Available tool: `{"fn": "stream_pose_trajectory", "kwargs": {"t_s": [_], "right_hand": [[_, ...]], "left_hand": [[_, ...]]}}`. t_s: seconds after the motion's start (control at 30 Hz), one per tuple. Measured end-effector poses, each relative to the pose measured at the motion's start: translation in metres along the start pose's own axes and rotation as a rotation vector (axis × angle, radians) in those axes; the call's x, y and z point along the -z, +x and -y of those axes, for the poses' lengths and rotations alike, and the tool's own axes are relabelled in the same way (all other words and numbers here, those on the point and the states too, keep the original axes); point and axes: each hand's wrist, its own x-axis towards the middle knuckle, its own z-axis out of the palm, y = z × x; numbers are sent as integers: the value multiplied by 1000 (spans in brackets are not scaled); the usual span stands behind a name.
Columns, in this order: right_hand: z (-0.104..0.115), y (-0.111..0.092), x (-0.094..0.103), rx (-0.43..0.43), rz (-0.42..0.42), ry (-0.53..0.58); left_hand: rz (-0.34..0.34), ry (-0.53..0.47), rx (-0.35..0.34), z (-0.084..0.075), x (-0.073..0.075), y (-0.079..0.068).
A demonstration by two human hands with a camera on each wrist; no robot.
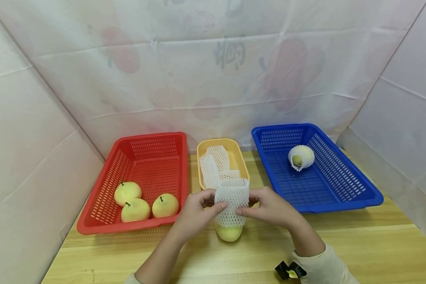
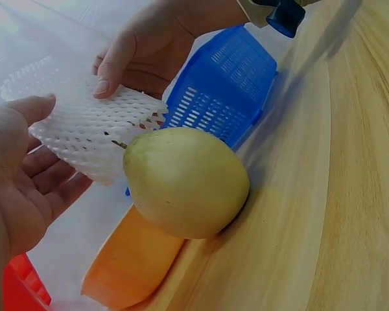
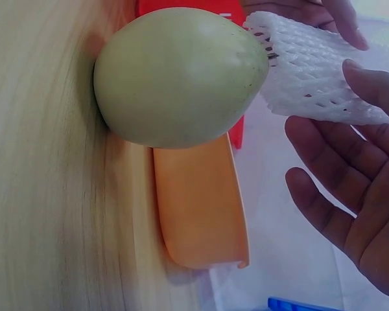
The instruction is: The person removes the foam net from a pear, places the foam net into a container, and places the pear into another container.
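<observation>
A white foam net sleeve [image 1: 231,203] is held between both hands, the left hand [image 1: 198,211] at its left side and the right hand [image 1: 269,207] at its right. Each thumb lies on the front of the net, with fingers behind it. Just below the net's lower opening, a yellow-green pear [image 1: 229,233] rests on the wooden table. Its stem points toward that opening in the left wrist view, where the whole pear [image 2: 187,183] shows outside the net. From the head, the net hides the pear's upper part.
On the left, a red basket [image 1: 184,165] holds three pears [image 1: 165,205]. Behind the hands stands a small yellow tray [image 1: 238,156] with several foam nets [image 1: 209,171]. A blue basket [image 1: 326,207] at right holds one net-wrapped pear [image 1: 301,157]. A cloth wall [image 1: 213,79] rises behind.
</observation>
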Motion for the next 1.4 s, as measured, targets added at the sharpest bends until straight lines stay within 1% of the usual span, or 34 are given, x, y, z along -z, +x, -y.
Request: {"fn": "stream_pose_trajectory", "kwargs": {"t_s": [0.2,0.37,0.57,0.7,0.87,1.0,1.1,1.27,1.4], "right_hand": [[1,0,0,1,-25,-17],[2,0,1,12,-46,-31],[1,0,1,16,-84,-26],[2,0,1,6,-107,-5],[2,-1,2,-17,-143,1],[2,-1,2,-30,-184,7],[2,-1,2,-34,-206,24],[3,0,1,-25,-229,63],[5,0,1,-26,-274,72]], "left_hand": [[-55,-37,5,-2,1,0],[-73,-77,7,-2,1,-1],[-89,-86,7,-3,1,-1],[-87,-102,18,-3,1,-1],[-64,-127,23,-4,1,-1],[-39,-114,22,-2,0,0],[-34,-98,28,-1,-1,0],[-68,-89,24,-1,-2,1],[-98,-103,17,-2,-2,1]]}}
